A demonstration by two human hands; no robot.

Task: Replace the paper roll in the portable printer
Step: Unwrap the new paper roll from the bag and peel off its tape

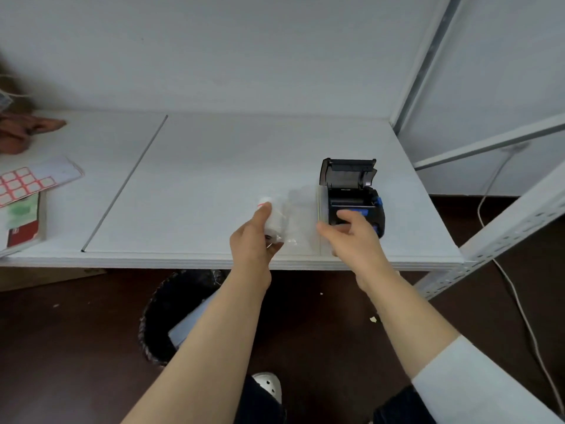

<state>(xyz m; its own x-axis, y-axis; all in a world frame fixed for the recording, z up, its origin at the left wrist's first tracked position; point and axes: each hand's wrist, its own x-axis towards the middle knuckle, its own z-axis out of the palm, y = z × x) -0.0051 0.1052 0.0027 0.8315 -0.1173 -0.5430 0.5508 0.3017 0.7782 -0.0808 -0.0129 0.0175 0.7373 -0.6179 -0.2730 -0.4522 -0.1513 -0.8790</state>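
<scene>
A small black portable printer with blue side tabs stands on the white shelf at the right, its lid tilted up and open. My left hand grips a white paper roll in clear plastic wrap, just left of the printer. The wrap is blurred and stretches toward my right hand. That hand hovers over the printer's front with fingers spread; whether it pinches the wrap is unclear. The inside of the paper bay is dark and I cannot tell if it holds a roll.
Sheets of red-bordered labels and a red booklet lie at the shelf's left end, a brown cloth behind them. A black waste bin stands on the floor below. White rack posts and a cable are right.
</scene>
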